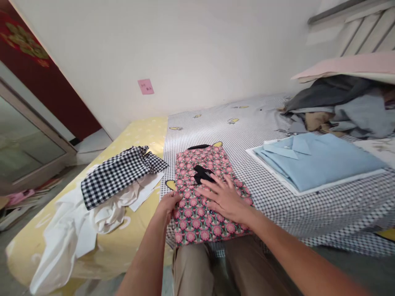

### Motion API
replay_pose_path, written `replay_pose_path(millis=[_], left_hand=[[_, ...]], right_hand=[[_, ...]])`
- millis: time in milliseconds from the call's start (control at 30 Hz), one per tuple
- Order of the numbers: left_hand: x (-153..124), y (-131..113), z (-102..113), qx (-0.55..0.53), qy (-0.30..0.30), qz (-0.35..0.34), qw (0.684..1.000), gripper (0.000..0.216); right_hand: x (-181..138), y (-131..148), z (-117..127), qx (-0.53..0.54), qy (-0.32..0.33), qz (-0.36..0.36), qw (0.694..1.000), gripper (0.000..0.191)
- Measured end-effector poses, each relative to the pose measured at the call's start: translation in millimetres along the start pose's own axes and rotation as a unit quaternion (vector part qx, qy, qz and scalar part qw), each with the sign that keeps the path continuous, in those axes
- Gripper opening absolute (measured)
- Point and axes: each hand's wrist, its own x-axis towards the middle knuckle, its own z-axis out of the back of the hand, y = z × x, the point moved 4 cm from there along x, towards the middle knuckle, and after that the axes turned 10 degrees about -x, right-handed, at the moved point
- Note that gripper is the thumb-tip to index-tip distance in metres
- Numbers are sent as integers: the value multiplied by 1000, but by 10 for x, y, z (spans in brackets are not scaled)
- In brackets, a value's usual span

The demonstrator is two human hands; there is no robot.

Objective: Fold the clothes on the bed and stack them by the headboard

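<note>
A folded pink floral shirt (202,170) with a black collar lies on the checked sheet (253,123) at the bed's near edge. My right hand (224,197) rests flat on the shirt, fingers spread, just below the black collar. My left hand (169,205) grips the shirt's left edge, fingers curled around the fabric.
A black-and-white checked garment (119,174) lies on crumpled white cloth (77,230) on the yellow sheet to the left. A folded light-blue shirt (317,158) sits on a white board to the right. A pile of clothes (342,107) fills the far right. A wall runs behind the bed.
</note>
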Motion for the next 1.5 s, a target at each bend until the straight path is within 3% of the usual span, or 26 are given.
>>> replay_pose_path(millis=[167, 367, 567, 800, 900, 967, 1067, 1167, 1267, 1500], left_hand=[[5, -35, 45, -52, 22, 29, 998, 25], [-187, -117, 154, -107, 98, 94, 985, 51], [-489, 79, 344, -173, 100, -1, 980, 64], [-972, 524, 821, -1, 74, -78, 994, 100], [-1069, 645, 907, 72, 54, -108, 990, 119], [-1087, 708, 859, 86, 42, -126, 987, 119], [-1094, 823, 674, 52, 12, -144, 988, 99], [-1145, 1012, 508, 1, -63, -142, 988, 74], [-1267, 1193, 423, -21, -124, -139, 982, 63], [-1373, 1186, 289, -35, -90, -188, 977, 65]], right_hand=[[-30, -11, -463, 20, 63, -10, 998, 49], [-29, -62, -525, 37, 94, -12, 995, 47], [0, -67, -554, 31, 131, -31, 990, 47], [38, -48, -501, 35, 166, -47, 984, 48], [53, -36, -469, 35, 173, -55, 983, 48], [60, -30, -454, 39, 173, -59, 982, 49], [64, -29, -460, 45, 167, -62, 983, 50], [59, -45, -513, 45, 158, -68, 984, 51], [53, -59, -573, 45, 137, -68, 987, 51], [37, -47, -557, 44, 119, -75, 989, 50]])
